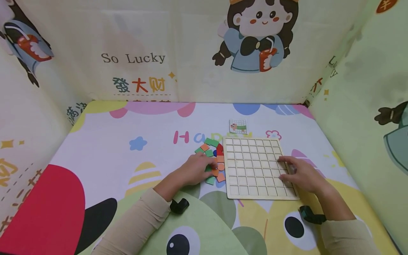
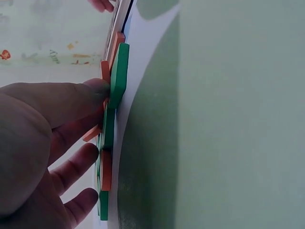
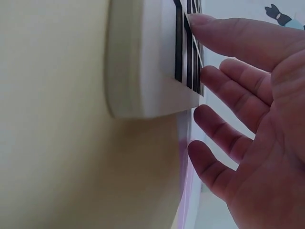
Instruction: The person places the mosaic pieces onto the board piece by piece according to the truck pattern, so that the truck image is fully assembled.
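Observation:
On the left side of the pale wooden grid board (image 1: 251,166), my left hand (image 1: 198,169) reaches over a loose pile of coloured tiles. Its thumb tip meets a green tile (image 2: 119,76), while the other fingers spread loosely beside more green tiles and an orange tile (image 2: 106,169). Orange tiles (image 1: 221,177) lie between this hand and the board. My right hand (image 1: 302,173) is at the board's right edge, thumb and fingers apart. In the right wrist view its thumb tip overlaps the grid and the relaxed fingers hold nothing.
A small pattern card (image 1: 238,126) with a coloured grid picture lies just behind the board. Red tiles (image 1: 220,149) sit against the board's upper left side. A printed cloth (image 1: 105,148) covers the table, and fabric walls (image 1: 191,42) enclose its back and sides.

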A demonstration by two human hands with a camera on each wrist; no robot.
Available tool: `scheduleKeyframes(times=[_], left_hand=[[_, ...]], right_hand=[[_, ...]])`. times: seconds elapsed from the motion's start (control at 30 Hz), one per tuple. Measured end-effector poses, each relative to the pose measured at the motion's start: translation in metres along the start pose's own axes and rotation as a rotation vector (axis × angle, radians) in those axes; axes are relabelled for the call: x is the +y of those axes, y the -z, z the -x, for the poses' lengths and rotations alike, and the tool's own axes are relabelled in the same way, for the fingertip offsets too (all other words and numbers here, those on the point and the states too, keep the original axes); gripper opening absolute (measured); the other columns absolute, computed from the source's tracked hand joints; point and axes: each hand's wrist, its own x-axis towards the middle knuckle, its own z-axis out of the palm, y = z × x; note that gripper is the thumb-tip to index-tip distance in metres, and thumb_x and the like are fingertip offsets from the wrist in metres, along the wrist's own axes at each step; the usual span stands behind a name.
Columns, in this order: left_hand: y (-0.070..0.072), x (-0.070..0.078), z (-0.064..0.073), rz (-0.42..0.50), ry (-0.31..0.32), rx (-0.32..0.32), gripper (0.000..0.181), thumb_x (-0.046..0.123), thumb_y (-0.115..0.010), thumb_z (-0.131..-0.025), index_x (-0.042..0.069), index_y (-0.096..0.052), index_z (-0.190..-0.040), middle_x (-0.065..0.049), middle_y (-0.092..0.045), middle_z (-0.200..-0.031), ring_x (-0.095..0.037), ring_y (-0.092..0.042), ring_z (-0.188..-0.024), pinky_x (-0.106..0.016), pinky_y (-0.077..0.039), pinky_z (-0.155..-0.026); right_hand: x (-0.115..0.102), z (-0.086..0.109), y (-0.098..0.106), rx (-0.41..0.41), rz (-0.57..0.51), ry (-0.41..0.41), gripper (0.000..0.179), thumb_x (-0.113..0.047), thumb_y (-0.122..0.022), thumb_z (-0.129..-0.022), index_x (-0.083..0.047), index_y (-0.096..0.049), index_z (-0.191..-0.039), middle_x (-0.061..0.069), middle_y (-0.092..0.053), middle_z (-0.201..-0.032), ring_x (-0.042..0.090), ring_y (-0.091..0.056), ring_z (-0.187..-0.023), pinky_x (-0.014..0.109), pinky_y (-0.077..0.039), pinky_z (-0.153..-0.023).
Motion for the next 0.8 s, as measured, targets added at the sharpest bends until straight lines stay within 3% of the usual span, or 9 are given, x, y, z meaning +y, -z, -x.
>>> scheduleKeyframes(times=[0.33,0.8], left_hand=[[-0.0011,0.0018,-0.0026,-0.049,0.008,-0.010,0.021,0.030,-0.073,-0.093,0.022,-0.073,-0.112,0.010,-0.066,-0.099,-0.019,-0.049,-0.104,-0.037,-0.042,-0.088],[0.0012,0.0068,-0.0027,-0.097,-0.015,0.025,0.024,0.031,-0.071,-0.094,0.018,-0.074,-0.114,0.008,-0.070,-0.103,-0.017,-0.052,-0.096,-0.035,-0.043,-0.087]], right_hand=[[0.0078,-0.0019,0.0037,0.011,-0.031,0.017,0.055,-0.016,-0.079,-0.086,0.000,-0.058,-0.134,0.024,-0.060,-0.127,0.042,-0.057,-0.112,0.056,-0.048,-0.090],[0.0093,-0.0020,0.0094,-0.040,-0.036,0.011,0.061,-0.018,-0.081,-0.084,0.000,-0.055,-0.137,0.024,-0.059,-0.125,0.041,-0.058,-0.106,0.054,-0.048,-0.089]])
